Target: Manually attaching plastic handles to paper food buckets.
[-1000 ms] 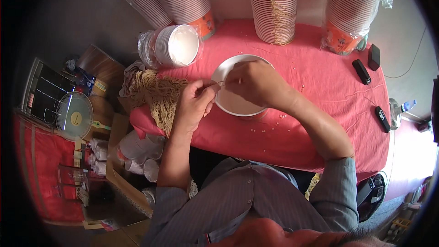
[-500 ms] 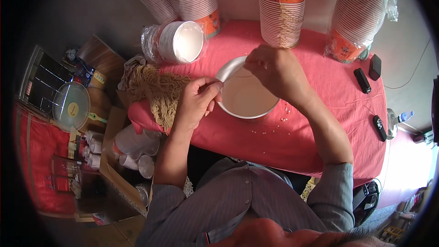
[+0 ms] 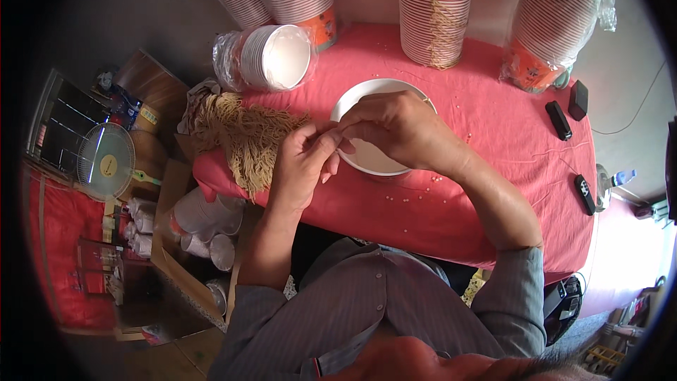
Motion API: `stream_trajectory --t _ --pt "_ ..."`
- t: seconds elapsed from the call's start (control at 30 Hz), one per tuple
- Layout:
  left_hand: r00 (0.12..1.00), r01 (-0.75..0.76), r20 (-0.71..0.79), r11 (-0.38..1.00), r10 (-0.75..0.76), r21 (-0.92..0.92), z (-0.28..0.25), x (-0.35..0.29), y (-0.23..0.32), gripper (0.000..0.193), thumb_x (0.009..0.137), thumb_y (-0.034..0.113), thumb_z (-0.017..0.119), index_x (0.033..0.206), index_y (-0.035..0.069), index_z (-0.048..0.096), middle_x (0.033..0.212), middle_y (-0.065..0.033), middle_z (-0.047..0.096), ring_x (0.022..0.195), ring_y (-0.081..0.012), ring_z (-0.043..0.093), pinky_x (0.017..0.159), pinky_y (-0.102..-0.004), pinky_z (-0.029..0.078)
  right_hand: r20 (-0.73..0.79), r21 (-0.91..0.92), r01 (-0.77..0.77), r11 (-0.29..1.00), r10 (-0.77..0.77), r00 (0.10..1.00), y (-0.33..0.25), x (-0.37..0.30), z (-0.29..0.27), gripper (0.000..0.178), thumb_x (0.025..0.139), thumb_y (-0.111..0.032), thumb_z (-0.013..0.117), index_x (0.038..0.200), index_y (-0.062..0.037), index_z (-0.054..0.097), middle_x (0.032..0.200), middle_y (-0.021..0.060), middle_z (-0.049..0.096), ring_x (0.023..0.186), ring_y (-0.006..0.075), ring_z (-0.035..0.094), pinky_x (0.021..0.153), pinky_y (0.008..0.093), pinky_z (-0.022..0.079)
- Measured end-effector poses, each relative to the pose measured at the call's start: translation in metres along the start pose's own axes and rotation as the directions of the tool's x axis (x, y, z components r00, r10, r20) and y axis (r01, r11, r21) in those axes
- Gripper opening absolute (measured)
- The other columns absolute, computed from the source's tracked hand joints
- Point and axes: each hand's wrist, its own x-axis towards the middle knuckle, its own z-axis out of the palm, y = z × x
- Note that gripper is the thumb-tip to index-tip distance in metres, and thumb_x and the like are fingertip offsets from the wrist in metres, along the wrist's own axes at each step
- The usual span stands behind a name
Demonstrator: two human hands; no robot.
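My left hand (image 3: 305,159) is closed in a pinch at the left rim of a round white paper tub (image 3: 384,85). Over the tub's mouth, my right hand (image 3: 398,130) bends down and pinches too, its fingertips meeting those of the left. Whatever sits between the fingertips is too small or hidden to name. Just left of my left hand, a thick bundle of tan cords (image 3: 250,137) lies across the table edge. Several tiny white beads (image 3: 434,178) are scattered on the red cloth (image 3: 458,219) near the tub. My right hand hides part of the tub's inside.
Tall stacks of orange and white paper tubs (image 3: 434,21) stand along the back, with tan strands hanging on the middle one. A wrapped stack (image 3: 285,56) lies on its side. Black devices (image 3: 558,121) sit at right. An open carton (image 3: 173,240) holds more tubs at lower left.
My right hand has come left and down from the tub's far side to meet my left hand's fingertips. A thin strand that showed between the hands can no longer be made out.
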Motion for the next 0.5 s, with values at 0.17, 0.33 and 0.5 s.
stream_trajectory --t 0.17,0.33,0.5 --pt "0.999 0.022 0.037 0.999 -0.021 -0.036 0.004 -0.003 0.002 0.023 0.109 0.018 0.067 0.121 -0.001 0.073 0.094 -0.0087 0.079 0.063 -0.0033 0.057 0.050 -0.0194 0.041 -0.073 0.080 -0.040 0.996 0.046 0.996 0.006 0.000 0.008 0.012 0.095 -0.016 0.077 0.104 -0.0087 0.082 0.094 0.0115 0.080 0.084 0.0312 0.077 0.076 0.0421 0.059" --pt "0.998 0.014 0.056 0.998 -0.011 -0.056 0.003 -0.003 0.001 0.023 0.108 0.017 0.070 0.120 -0.002 0.073 0.094 -0.0090 0.079 0.064 -0.0034 0.057 0.050 -0.0193 0.041 -0.111 0.061 -0.038 0.997 0.045 0.993 0.005 0.001 0.013 0.012 0.094 -0.017 0.078 0.101 -0.0082 0.083 0.091 0.0110 0.079 0.081 0.0305 0.077 0.074 0.0422 0.059" --pt "0.999 0.000 0.038 1.000 0.001 -0.024 0.002 -0.003 -0.005 0.024 0.107 0.018 0.072 0.120 -0.002 0.073 0.093 -0.0095 0.079 0.063 -0.0034 0.057 0.051 -0.0192 0.041 -0.121 0.041 -0.042 0.998 0.047 0.992 0.006 0.001 0.012 0.012 0.093 -0.017 0.078 0.100 -0.0076 0.082 0.091 0.0108 0.079 0.079 0.0307 0.076 0.074 0.0424 0.060"
